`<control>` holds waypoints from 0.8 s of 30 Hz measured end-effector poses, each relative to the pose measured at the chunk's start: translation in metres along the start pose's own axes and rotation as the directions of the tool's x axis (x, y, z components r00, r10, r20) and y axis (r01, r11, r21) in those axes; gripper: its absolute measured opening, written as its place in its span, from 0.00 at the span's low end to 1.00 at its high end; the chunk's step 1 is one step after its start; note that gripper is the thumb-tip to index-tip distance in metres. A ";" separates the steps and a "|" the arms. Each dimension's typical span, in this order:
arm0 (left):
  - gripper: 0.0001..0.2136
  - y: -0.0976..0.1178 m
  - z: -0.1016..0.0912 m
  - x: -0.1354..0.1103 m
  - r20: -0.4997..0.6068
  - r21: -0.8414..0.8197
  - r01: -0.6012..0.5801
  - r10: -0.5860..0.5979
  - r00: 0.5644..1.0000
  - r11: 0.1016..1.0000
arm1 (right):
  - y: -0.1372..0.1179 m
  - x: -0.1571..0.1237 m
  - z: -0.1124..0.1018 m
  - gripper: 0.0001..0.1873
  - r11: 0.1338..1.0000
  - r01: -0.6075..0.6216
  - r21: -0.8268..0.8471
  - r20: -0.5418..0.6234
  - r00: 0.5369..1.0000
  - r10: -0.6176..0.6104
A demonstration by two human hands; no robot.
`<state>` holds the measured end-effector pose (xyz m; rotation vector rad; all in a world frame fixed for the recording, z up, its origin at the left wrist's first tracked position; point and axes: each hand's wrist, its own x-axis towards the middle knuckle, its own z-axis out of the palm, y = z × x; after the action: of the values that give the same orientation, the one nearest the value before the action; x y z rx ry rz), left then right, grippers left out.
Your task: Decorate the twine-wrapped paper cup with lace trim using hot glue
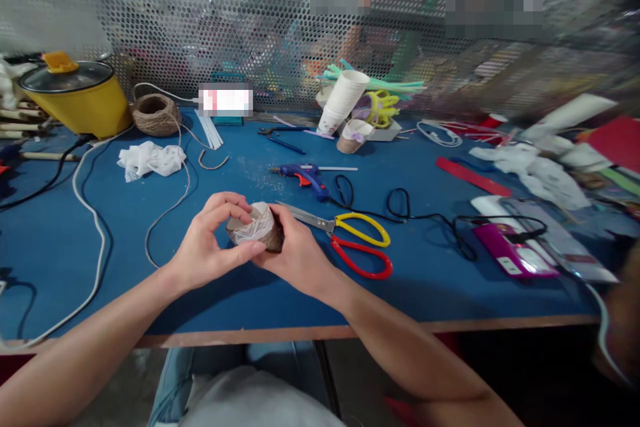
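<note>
Between both hands, just above the blue table, is a small cup (261,222) wrapped in brown twine with a white lace band. My left hand (210,234) grips its left side, fingers curled over the rim and thumb across the front. My right hand (295,247) wraps the right side and underside; some of those fingers are hidden. Right of my hands lie scissors (334,226) with one yellow and one red handle, blades spread a little. Behind them rests a blue glue gun (305,177) with a glue stick in its back.
A ball of twine (156,114) trails a strand toward my left hand. White lace (151,159) lies bunched nearby. At the back stand stacked paper cups (345,100) and a twine-wrapped cup (354,136). A yellow pot (75,97) stands left; a pink power strip (515,250) lies right among cords.
</note>
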<state>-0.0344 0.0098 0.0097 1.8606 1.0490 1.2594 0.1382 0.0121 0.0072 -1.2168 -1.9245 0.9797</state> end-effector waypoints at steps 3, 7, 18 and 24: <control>0.09 -0.001 -0.001 -0.001 -0.001 -0.020 -0.007 0.007 1.000 1.000 | -0.001 -0.001 -0.001 0.27 1.000 0.000 0.012 -0.006 1.000 0.000; 0.06 -0.001 -0.004 0.002 -0.150 -0.103 0.043 -0.058 0.987 0.994 | -0.005 -0.001 -0.003 0.27 0.997 -0.039 0.070 0.011 0.999 0.038; 0.09 -0.001 -0.013 0.004 0.002 0.005 -0.052 0.052 0.999 0.999 | -0.005 0.000 -0.006 0.25 0.965 -0.128 0.231 0.095 0.989 0.109; 0.04 0.003 -0.008 0.002 0.048 -0.039 0.031 -0.029 0.998 0.999 | -0.004 0.000 -0.005 0.25 0.969 -0.104 0.225 0.100 0.991 0.084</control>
<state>-0.0405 0.0111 0.0154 1.8290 1.0159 1.2051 0.1409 0.0122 0.0135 -1.1543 -1.7744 1.2888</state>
